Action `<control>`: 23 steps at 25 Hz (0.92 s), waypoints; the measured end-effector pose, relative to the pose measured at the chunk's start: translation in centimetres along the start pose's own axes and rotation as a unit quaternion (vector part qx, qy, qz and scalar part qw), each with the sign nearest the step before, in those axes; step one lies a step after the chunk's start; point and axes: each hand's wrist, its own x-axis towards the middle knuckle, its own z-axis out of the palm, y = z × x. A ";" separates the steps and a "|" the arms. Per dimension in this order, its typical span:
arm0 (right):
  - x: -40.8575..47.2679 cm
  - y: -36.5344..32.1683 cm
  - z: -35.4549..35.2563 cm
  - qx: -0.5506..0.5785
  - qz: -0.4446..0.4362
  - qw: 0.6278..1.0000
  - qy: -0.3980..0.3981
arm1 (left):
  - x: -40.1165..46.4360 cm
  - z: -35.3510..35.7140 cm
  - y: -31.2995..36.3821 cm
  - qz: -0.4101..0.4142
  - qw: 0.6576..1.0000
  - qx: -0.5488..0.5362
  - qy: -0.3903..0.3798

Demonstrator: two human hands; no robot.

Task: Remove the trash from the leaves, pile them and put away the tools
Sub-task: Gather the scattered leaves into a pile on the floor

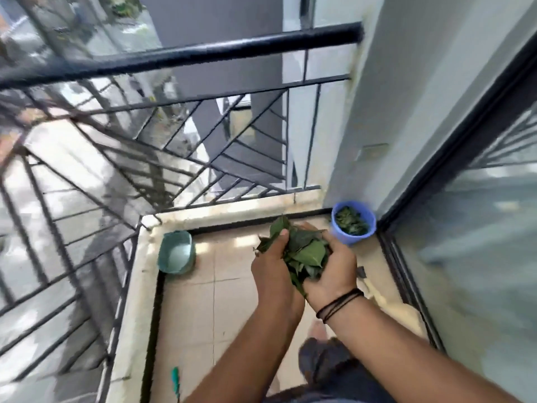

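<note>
A bunch of green leaves is held between both hands above the tiled balcony floor. My left hand grips the bunch from the left, thumb on top. My right hand, with black bands on its wrist, cups it from the right. Just beyond my right hand, in the far right corner, a blue bucket holds more leaves. A green dustpan lies at the far left corner of the floor. A green tool handle shows at the near left edge.
A black metal railing runs along the left and far side over a low stone curb. A glass sliding door closes the right side. A single leaf lies on the floor by the door track. My knee is below.
</note>
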 end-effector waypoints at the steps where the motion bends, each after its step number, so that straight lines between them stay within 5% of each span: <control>1: 2.1 -2.4 0.7 0.023 -0.017 0.999 0.019 | 1.9 2.7 -0.7 -0.010 0.999 0.026 -0.016; 9: 22.7 -15.2 -3.2 0.148 -0.037 0.972 0.179 | 20.2 15.5 -12.3 -0.067 0.974 0.216 -0.011; 16: 43.4 -19.3 -15.3 0.168 -0.058 0.945 0.276 | 41.7 14.8 -28.9 -0.168 0.928 0.332 0.027; 23: 63.0 -18.6 -26.6 0.264 -0.087 0.904 0.325 | 61.5 11.3 -41.0 -0.299 0.897 0.323 -0.030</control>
